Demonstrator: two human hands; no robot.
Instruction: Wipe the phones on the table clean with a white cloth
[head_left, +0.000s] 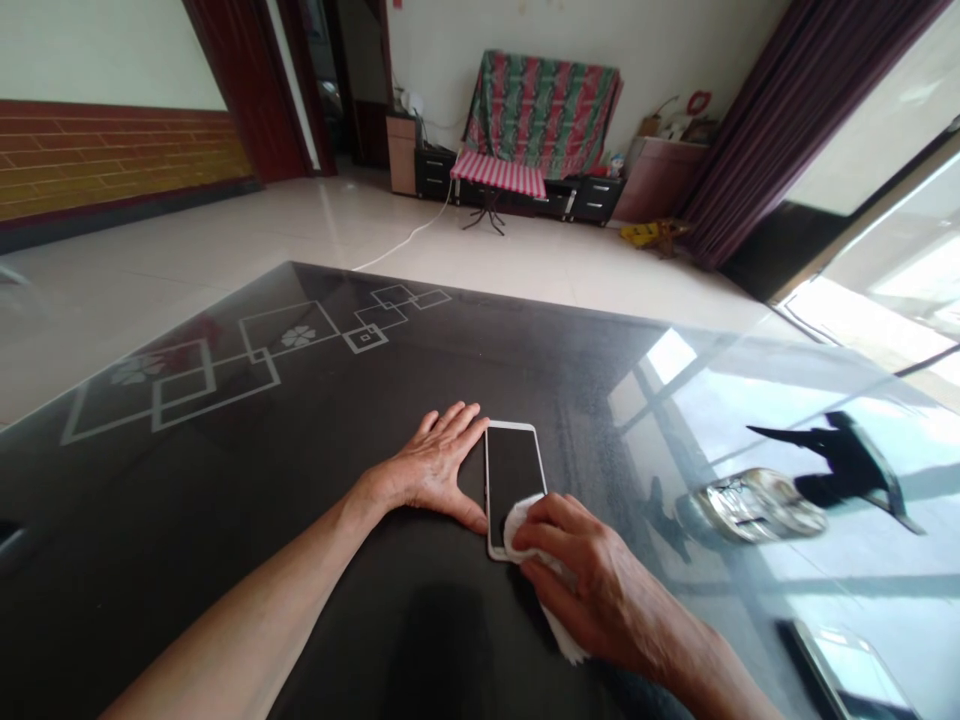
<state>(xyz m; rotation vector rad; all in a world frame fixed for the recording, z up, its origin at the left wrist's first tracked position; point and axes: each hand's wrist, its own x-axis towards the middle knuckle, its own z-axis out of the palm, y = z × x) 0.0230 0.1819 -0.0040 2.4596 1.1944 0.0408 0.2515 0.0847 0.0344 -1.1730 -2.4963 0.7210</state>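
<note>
Nearest, right of the right fingers, a second phone point(855, 668) is lying on the black tabletop point(322, 425). The right hand point(596, 575) is gripping a white tissue point(523, 514) in its curled fingers, pressing it onto the near end of a white-framed smartphone point(514, 460). The left hand point(439, 468) is resting with fingers spread open, the smartphone lying just beside its thumb and forefinger. Far beyond the fingers, a striped-topped folding table point(499, 174) is standing.

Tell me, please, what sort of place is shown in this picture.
Probably a home's living room: a purple curtain hangs at the right, and a patterned cloth is draped above black drawers across the floor.
</note>
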